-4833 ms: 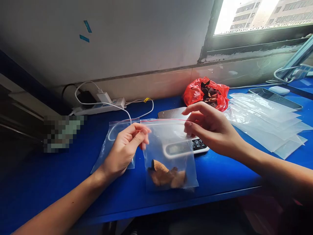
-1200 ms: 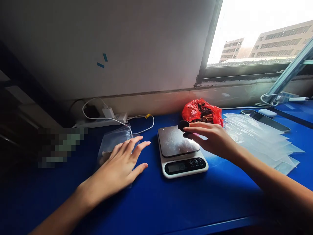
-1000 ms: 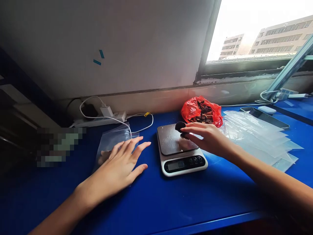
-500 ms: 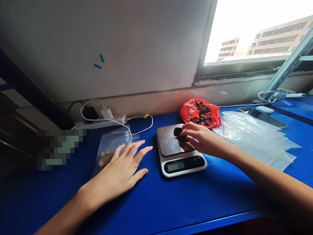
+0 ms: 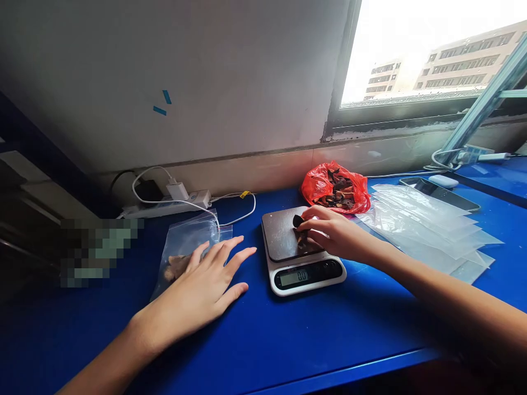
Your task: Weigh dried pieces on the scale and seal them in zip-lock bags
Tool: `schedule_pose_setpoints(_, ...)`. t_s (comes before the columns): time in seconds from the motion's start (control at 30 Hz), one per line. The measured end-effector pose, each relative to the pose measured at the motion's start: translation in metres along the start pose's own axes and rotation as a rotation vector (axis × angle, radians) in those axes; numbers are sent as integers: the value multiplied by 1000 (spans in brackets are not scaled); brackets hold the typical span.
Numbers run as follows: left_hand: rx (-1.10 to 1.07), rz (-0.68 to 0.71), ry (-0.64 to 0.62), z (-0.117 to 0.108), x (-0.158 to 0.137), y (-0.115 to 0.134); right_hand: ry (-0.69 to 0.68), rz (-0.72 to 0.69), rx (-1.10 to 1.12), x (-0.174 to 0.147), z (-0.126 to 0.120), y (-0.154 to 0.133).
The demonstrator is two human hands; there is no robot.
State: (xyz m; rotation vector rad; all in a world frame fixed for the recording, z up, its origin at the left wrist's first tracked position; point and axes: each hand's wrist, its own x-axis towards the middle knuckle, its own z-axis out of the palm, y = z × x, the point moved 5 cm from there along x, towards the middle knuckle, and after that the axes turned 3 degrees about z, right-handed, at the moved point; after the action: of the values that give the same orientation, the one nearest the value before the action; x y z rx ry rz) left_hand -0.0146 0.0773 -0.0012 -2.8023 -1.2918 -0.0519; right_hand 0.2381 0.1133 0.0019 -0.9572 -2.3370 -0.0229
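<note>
My right hand (image 5: 335, 229) is pinched on a dark dried slice (image 5: 298, 221) low over the steel plate of a digital kitchen scale (image 5: 280, 236). A brownish bit shows just under the fingertips; whether it touches the plate I cannot tell. The scale's display (image 5: 302, 276) reads 0.0. Behind the scale sits a red plastic bag (image 5: 312, 190), its mouth spread around a heap of dark and brown dried pieces (image 5: 341, 192). My left hand (image 5: 197, 291) is open, fingers spread, above a clear plastic bag (image 5: 178, 239) with light-brown pieces in it, partly hidden by the hand.
Clear plastic bags (image 5: 428, 219) lie fanned out right of the scale, beside a phone (image 5: 447, 196) and a small white case (image 5: 443, 180). A power strip (image 5: 197, 198) with chargers and a white cable (image 5: 254, 206) runs along the wall. The blue table's front edge (image 5: 349, 378) is nearby.
In my right hand the dark slice has tilted, and a brownish bit now shows beneath it. My left hand stays nearly where it was. The whole view has shifted slightly.
</note>
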Motion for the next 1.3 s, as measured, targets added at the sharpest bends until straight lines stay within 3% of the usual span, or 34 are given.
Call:
schedule_pose_setpoints(0.23,-10,7,2,-2,1,2,99,17,51,0,3,10)
schedule_pose_setpoints(0.7,-10,22,7,-1,0,5,0,37,89,1,4,4)
schedule_pose_setpoints(1.3,-7,18,-4,-2,1,8,59,-1,4,1,3,4)
